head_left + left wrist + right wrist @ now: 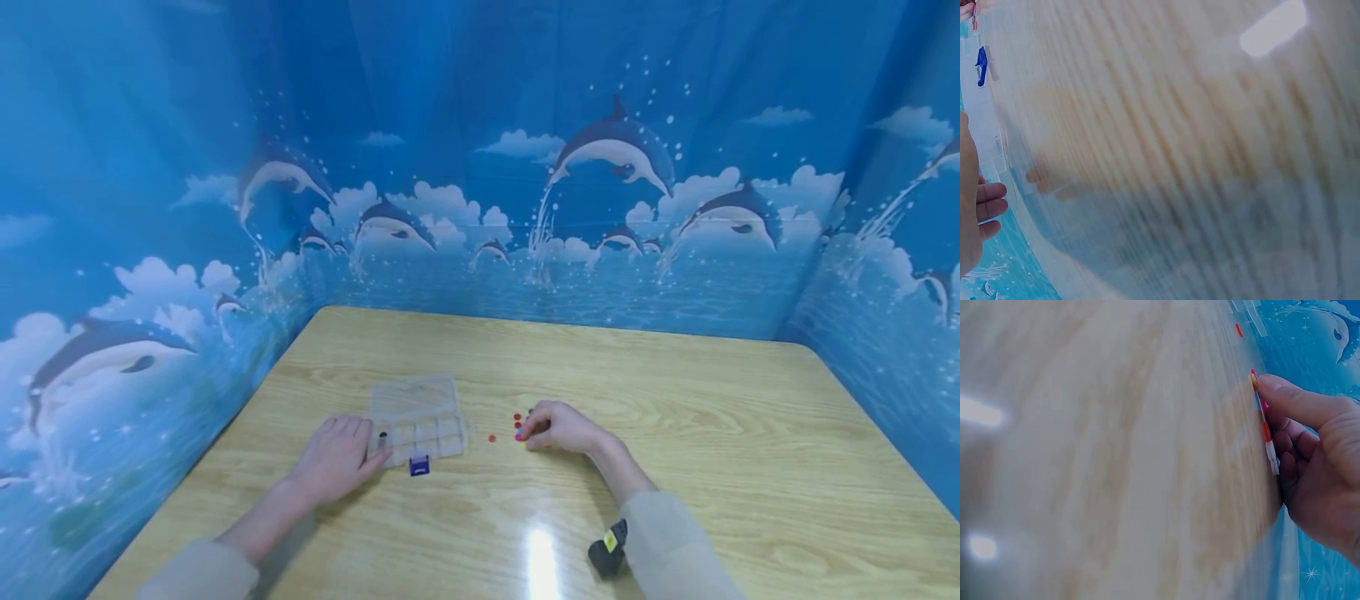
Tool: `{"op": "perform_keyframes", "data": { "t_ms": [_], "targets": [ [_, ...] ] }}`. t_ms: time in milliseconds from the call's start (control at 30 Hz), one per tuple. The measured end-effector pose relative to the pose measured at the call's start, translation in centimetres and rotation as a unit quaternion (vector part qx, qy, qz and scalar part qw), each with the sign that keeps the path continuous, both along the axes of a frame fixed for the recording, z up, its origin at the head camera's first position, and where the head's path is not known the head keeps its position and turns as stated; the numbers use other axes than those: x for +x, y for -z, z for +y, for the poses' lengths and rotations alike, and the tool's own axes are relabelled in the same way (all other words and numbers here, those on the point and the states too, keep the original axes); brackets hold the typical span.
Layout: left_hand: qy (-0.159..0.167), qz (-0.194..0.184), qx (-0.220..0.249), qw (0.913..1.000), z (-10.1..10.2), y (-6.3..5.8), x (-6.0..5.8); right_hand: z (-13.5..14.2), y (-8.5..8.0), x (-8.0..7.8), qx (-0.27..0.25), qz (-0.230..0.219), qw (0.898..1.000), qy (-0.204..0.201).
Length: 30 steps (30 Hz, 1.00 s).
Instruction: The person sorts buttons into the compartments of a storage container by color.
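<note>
"You're nearer than I am. How are the fingers of the right hand (558, 427) set?"

"Curled inward, with the thumb (1288, 397) close to them and its tip at a yellow piece (1254, 382). I can't tell whether that piece is pinched or only touched."

"And the left hand (335, 461)?"

"Its fingers lie side by side, fairly straight, at the left side of the clear box (450, 447). The thumb stretches out along the box's near left corner."

"Any writing over there?"

"There's a yellow label (611, 542) on the black device (604, 560) by the right sleeve (678, 533), too small to read from here."

"Count the things for me, then."

"One box, nearer the counter's (675, 400) left edge than its right, its clear lid (412, 398) laid open toward the far edge. One blue latch (419, 465) at the near side, one dark piece (383, 435) inside at the left end."

"And outside it?"

"One red disc (492, 438) alone between box and right hand, about midway between the counter's left and right edges. Just beside the right fingers, two more red discs (517, 417) and a pink piece (518, 437); the hand partly hides that cluster, so I can't give its total."
</note>
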State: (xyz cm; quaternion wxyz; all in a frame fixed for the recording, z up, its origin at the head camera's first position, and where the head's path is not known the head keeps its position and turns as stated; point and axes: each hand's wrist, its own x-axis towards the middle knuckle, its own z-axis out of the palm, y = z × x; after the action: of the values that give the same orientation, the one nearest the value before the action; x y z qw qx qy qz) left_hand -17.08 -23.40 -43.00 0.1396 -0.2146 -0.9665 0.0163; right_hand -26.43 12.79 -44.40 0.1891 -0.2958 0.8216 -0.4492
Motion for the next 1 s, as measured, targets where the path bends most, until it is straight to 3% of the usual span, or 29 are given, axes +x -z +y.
{"op": "perform_keyframes", "data": {
  "t_ms": [433,767,1000],
  "targets": [
    [0.004,0.008,0.0,1.0,0.0,0.1,0.0,-0.2,-0.3,0.2,0.029,0.011,0.999,0.01],
    [0.001,0.006,0.006,1.0,-0.1,0.3,0.1,-0.2,-0.7,0.1,0.037,-0.008,0.999,0.018],
    [0.003,0.015,-0.003,0.9999,-0.1,0.2,-0.1,0.0,-1.2,-0.1,0.04,-0.006,0.998,0.045]
  ]
}}
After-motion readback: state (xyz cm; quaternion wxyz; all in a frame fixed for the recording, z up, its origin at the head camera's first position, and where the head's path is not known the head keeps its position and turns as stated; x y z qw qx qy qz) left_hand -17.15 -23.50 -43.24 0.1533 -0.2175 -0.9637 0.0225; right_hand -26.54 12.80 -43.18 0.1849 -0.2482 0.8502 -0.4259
